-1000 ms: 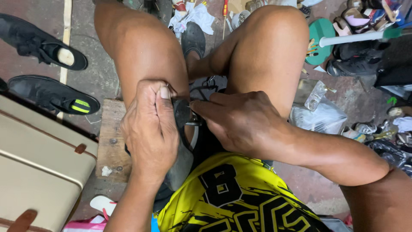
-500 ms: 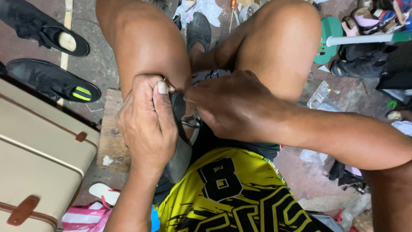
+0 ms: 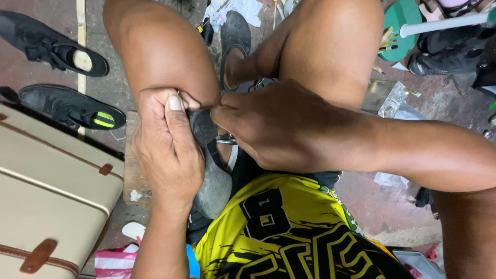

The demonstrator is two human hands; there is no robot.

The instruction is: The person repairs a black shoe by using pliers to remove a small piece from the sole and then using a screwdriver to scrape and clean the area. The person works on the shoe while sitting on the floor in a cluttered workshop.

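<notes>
I am seated with my knees apart, and a dark grey shoe [image 3: 213,186] lies in my lap, between my thighs. My left hand [image 3: 168,150] grips its side, the thumb pressed up against my left knee. My right hand [image 3: 276,126] is closed over the shoe's top from the right, its fingertips pinched at the upper edge close to a small metal piece [image 3: 226,140]. The hands hide most of the shoe. What the right fingers pinch is too small to make out.
Two black shoes [image 3: 54,49] [image 3: 72,107] lie on the floor at the left, above a cream suitcase [image 3: 49,191] with brown straps. A sandal [image 3: 233,39] is under my foot. Tools, plastic bags and a green stool [image 3: 400,20] crowd the right side.
My right forearm has come further across and lower over the lap, and the view has shifted slightly. Both hands stay on the shoe.
</notes>
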